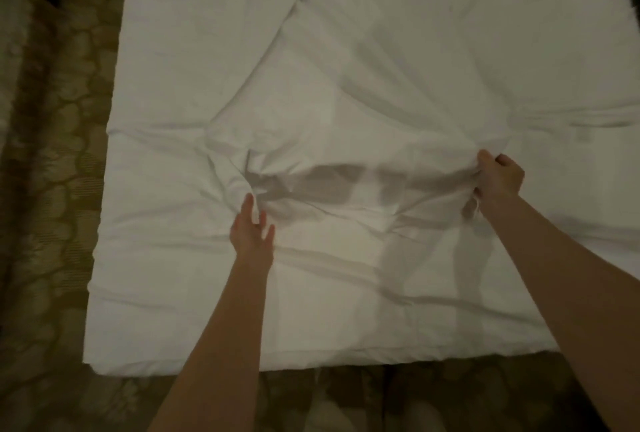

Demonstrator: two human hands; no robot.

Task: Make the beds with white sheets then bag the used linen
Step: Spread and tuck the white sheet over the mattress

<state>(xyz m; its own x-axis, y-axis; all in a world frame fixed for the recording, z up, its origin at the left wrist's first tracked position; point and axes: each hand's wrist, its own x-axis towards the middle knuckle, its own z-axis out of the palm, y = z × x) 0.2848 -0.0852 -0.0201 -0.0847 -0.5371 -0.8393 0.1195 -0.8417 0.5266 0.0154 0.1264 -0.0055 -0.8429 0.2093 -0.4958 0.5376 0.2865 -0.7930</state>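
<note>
Patterned carpet (52, 189), one white sheet (346, 68), two hands

A: The room is looking dim and warm, with the light seeming to fall from above and behind the person.

B: Yes, the arms are casting soft grey shadows onto the white sheet (381, 50), darkest between the left hand (252, 234) and the right hand (498, 178).

A: The sheet is glowing brightest at the middle, though nothing is glaring or blowing out.

B: The whole picture is looking soft and slightly smeared; the creases are showing, but the weave is not resolving.

A: The carpet (52, 223) on the left is sinking into murk, its pattern blurring toward the edge.

B: And the wide lens is bowing the bed's near and left edges, while the far corners are darkening.
</note>
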